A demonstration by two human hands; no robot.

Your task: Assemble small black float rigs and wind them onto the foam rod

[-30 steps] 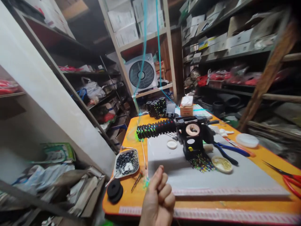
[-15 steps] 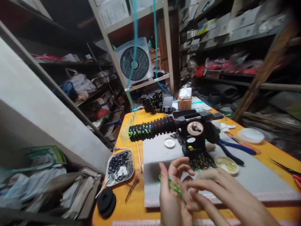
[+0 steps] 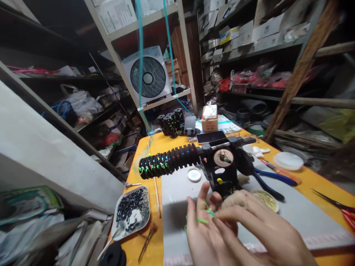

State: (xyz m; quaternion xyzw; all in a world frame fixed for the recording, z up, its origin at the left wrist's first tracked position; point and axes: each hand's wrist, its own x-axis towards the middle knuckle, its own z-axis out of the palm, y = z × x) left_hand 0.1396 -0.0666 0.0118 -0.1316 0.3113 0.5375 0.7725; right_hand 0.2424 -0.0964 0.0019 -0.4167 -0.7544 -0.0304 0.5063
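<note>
No brand or writing can be read here: the boxes (image 3: 266, 27) on the shelves at 1 o'clock carry labels, but they are too blurred and too small to tell.

The thing in work is a thin green thread (image 3: 203, 218), bright like neon. It makes small loops and runs between the fingers, low in the centre of the view, above the grey mat (image 3: 177, 192). The left hand (image 3: 205, 236) is at 6 o'clock, with its fingers spread and pointing up, and the thread lies across them. The right hand (image 3: 260, 232) comes from 5 o'clock; its fingertips meet the left fingers at the thread and seem to pinch it. So the two hands are together on the thread.

Just behind the hands, at 12 o'clock from them, stands a black machine (image 3: 224, 166) with a round copper-coloured dial. A long black roller (image 3: 169, 162) goes out from it toward 9 o'clock, with many small coloured dots along it. At 8 o'clock from the hands lies a tray of black beads (image 3: 132, 212). Blue pliers (image 3: 274, 179) lie at 2 o'clock on the orange table (image 3: 318, 181).
</note>
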